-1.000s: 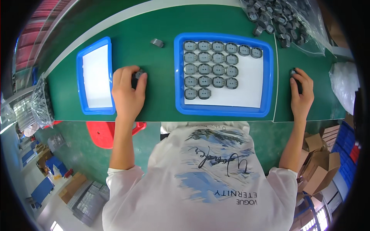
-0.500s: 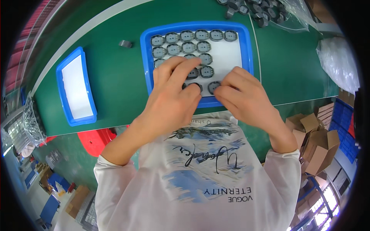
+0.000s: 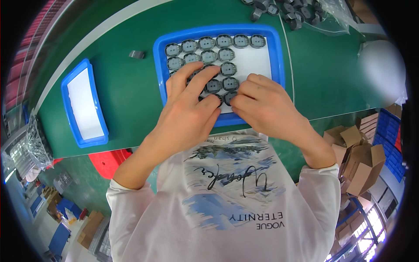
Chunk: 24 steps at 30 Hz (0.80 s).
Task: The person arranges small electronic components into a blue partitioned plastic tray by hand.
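Observation:
Rows of small grey rounded plastic housings [image 3: 224,41], each with small holes in its face, lie in a blue tray [image 3: 281,65] with a white base. My right hand [image 3: 268,105] pinches one dark grey housing [image 3: 228,98] between thumb and fingers at the near end of a column. Spread over the left rows is my left hand [image 3: 185,105], fingers apart. Its thumb touches a housing in the nearest row, and its fingertips rest near the housings above. Several housings beneath the left hand are partly hidden.
A second blue tray [image 3: 104,124] with a white base stands at the left. One loose grey piece [image 3: 137,54] lies between the trays. More grey pieces [image 3: 293,17] are heaped by a clear plastic bag [image 3: 334,22] at the far right. Open cardboard boxes [image 3: 360,161] stand beyond the table's near edge.
My right hand has moved left with its housing, closing the gap to the neighbouring housing in the nearest row. My left hand stays over the left rows. The whole view has shifted slightly.

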Each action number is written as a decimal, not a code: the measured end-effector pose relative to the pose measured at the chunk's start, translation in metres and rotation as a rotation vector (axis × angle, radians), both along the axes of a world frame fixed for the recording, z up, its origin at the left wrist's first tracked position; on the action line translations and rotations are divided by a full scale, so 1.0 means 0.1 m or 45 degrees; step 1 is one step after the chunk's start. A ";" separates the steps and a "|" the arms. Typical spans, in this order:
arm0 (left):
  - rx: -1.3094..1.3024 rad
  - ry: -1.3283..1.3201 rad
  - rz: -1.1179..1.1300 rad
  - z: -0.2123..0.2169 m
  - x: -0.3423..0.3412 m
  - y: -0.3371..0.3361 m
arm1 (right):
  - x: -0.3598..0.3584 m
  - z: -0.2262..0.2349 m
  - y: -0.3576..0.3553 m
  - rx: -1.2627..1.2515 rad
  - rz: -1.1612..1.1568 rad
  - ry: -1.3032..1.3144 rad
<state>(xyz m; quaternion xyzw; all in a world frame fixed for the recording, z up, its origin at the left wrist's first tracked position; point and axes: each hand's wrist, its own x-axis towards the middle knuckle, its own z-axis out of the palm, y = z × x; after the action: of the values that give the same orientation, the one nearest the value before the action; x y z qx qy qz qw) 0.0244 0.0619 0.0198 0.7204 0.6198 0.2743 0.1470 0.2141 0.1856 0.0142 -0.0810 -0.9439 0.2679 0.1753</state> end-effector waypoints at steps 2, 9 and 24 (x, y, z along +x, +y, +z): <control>0.006 -0.032 -0.031 0.08 -0.06 0.01 | 0.01 0.04 0.06 -0.019 0.004 -0.013; -0.085 0.287 0.438 0.11 -1.06 0.03 | 0.03 0.18 0.91 -0.167 -0.751 0.040; 0.176 0.022 0.597 -0.24 -1.03 -0.59 | 0.70 0.07 0.79 -0.411 -1.142 -0.042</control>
<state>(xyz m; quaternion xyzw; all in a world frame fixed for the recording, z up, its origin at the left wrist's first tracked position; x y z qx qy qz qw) -0.0788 0.0028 -0.0040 0.5675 0.7511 0.3363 0.0243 0.2843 0.2650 0.0215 -0.5108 -0.7647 0.3078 0.2439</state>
